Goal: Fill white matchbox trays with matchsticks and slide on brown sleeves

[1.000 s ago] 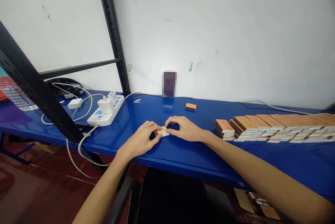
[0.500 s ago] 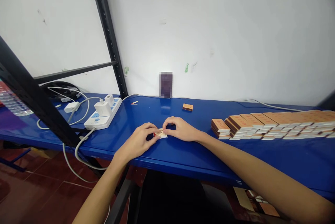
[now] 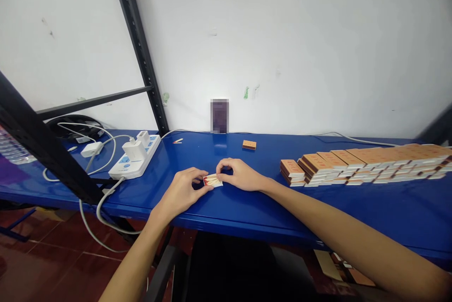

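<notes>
A small white matchbox tray [image 3: 213,183] filled with red-tipped matches [image 3: 211,180] lies on the blue table between my two hands. My left hand [image 3: 186,190] grips the tray's left end between thumb and fingers, the thumb on the near side. My right hand [image 3: 240,175] has thumb and index finger curled together at the tray's right end, touching it or the matches; what lies in that pinch is hidden. Behind the hands, a closed orange matchbox [image 3: 249,144] rests alone. Two or so loose matches [image 3: 178,141] lie at the back left.
Stacked orange matchboxes [image 3: 353,165] form a long row at the right. On the left are a white power strip [image 3: 136,163] with chargers, loose cables and a black shelf post [image 3: 49,142]. A blurred dark rectangle [image 3: 219,117] leans on the wall. The table's front edge [image 3: 247,230] runs below my forearms.
The fingers have drawn back a little from over the tray, so more matches show. The camera has shifted slightly, moving the whole scene a little left.
</notes>
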Motion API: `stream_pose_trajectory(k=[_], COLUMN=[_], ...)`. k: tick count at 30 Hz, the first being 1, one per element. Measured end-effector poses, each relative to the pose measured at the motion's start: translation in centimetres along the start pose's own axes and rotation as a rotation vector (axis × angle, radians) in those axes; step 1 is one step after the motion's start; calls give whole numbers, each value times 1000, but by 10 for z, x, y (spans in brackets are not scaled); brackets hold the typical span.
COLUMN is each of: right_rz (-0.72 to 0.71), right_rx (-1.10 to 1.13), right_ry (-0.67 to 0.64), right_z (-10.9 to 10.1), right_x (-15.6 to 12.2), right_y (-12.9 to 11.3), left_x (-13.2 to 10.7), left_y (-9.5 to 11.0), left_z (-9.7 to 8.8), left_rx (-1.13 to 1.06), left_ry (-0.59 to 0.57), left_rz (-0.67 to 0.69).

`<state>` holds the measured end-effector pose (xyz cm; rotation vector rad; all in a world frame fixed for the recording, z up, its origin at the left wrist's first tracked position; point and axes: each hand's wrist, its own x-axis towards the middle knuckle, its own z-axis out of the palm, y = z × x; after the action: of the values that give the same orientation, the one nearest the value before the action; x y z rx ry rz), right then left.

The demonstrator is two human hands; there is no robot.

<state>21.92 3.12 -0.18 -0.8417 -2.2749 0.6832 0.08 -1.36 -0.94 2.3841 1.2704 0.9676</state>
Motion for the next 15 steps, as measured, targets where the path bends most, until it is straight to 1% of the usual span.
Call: stream_pose_trajectory(k=[2, 5, 7, 9, 11, 13, 15], right_rz=[-7, -9, 31, 114, 218, 338, 497], right_rx=[9, 9, -47, -213, -444, -632, -741], right_ry=[5, 14, 79, 187, 264, 266, 227], right_z=[1, 2, 2, -1, -9, -19, -29], right_x=[-1, 0, 2, 6, 13, 22, 30], right_y=[0, 1, 5, 13, 25, 37, 48], left_x=[0, 0, 0, 1, 1, 2, 2], left_y=[-1, -1, -1, -1, -1, -1, 0], left_z=[0, -1, -1, -1, -1, -1, -2], left_rx=[-6, 41, 79, 106, 118, 122, 112], left_ry=[0, -7, -13, -25, -37, -43, -55], left_rz=[14, 53, 68, 81, 89, 87, 80])
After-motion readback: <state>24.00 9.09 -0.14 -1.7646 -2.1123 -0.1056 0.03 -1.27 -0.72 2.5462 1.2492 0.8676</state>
